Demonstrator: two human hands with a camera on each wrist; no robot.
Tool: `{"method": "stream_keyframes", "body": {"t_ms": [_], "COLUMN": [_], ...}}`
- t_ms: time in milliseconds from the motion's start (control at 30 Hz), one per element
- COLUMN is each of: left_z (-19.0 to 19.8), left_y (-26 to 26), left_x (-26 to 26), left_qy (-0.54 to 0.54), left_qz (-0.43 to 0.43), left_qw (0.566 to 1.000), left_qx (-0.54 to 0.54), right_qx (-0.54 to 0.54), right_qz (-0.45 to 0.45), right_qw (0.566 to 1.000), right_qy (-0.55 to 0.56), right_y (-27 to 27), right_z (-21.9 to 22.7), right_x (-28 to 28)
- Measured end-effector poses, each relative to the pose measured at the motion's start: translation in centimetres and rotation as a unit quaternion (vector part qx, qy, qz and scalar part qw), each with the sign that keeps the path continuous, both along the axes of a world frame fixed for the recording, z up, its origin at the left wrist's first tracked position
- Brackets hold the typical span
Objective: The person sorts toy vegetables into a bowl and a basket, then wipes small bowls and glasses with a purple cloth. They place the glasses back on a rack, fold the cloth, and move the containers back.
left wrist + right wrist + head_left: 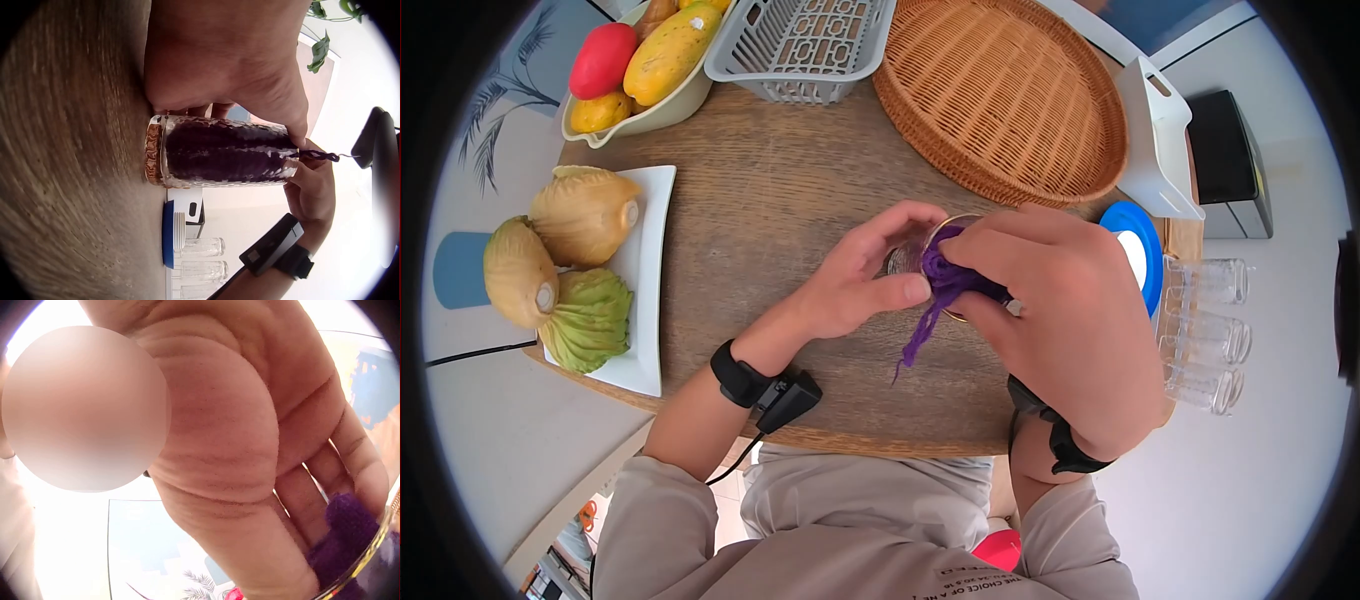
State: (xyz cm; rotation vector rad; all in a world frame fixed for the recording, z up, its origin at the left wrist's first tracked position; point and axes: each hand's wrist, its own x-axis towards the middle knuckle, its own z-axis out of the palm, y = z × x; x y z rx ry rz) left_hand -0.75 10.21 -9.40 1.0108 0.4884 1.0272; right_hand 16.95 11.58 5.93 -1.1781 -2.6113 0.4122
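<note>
A textured clear glass [908, 258] with a gold rim stands on the wooden table, and my left hand [845, 285] grips its side. Purple knitted or yarn material [945, 285] bunches at its mouth, where my right hand [1070, 310] pinches it between thumb and fingers. Seen from the left wrist, the purple material [225, 150] fills most of the glass, and a thin braided end [322, 155] sticks out at the rim. The right wrist view has the purple material [344, 537] under the fingers, beside the gold rim [369, 553].
Left of the hands, a white plate [652, 270] bears squashes. At the back are a fruit bowl [670, 112], a grey basket [800, 75] and a round wicker tray [1010, 90]. On the right are a white bin [1155, 150], a blue plate [1152, 275] and several clear glasses [1215, 335].
</note>
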Motion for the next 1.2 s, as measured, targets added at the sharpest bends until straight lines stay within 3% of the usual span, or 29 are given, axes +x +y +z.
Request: {"method": "stream_keyframes", "body": {"t_ms": [367,467,533,700,1000,1200], "left_z": [0.2,-0.4,-0.3,-0.3,-0.1,-0.2], "left_y": [0.1,0.1,0.0,0.2,-0.2,-0.4], "left_x": [0.3,0.9,-0.6,0.7,0.2,0.1], "left_qy": [-0.012,0.009,0.037,0.013,-0.004,0.006], "left_qz": [0.003,0.018,0.034,0.036,0.025,0.031], "left_qw": [1.0,0.999,0.996,0.995,0.999,0.999], "left_qx": [0.009,0.05,0.078,0.091,0.046,0.035], "right_qx": [-0.028,-0.034,-0.009,0.042,-0.072,-0.092], "right_qz": [0.018,-0.018,0.014,0.009,-0.009,0.005], "right_qw": [0.999,0.999,0.997,0.997,0.997,0.996], "right_qy": [-0.018,0.029,0.075,0.069,0.036,0.021], "right_y": [0.5,-0.1,0.5,0.7,0.7,1.4], "right_z": [0.3,1.0,0.6,0.8,-0.1,-0.9], "right_x": [0.5,0.4,-0.1,1.1,1.1,1.5]}}
